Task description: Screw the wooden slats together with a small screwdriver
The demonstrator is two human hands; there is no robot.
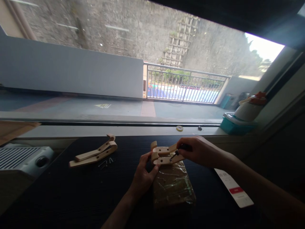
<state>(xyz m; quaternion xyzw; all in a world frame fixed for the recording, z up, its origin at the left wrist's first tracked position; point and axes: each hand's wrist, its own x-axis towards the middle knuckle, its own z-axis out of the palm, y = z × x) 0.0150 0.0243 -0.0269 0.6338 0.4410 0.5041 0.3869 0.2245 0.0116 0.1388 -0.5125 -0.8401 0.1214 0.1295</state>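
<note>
A wrapped board (173,187) lies on the table (71,190) just under both hands. Above it, the left hand (143,175) pinches the end of the wooden arms (162,149). The right hand (200,151) is closed around a screwdriver (175,153), its tip on the wood. If that tip slips, it could jab the left thumb close by. Screws (105,163) well left of the left hand might roll away.

We see a dark table (71,190). At its left lie two wooden arms (94,155) with loose screws (105,163) just beside them; a plastic-wrapped packet (172,186) lies near the middle and a white card (234,189) at the right.
</note>
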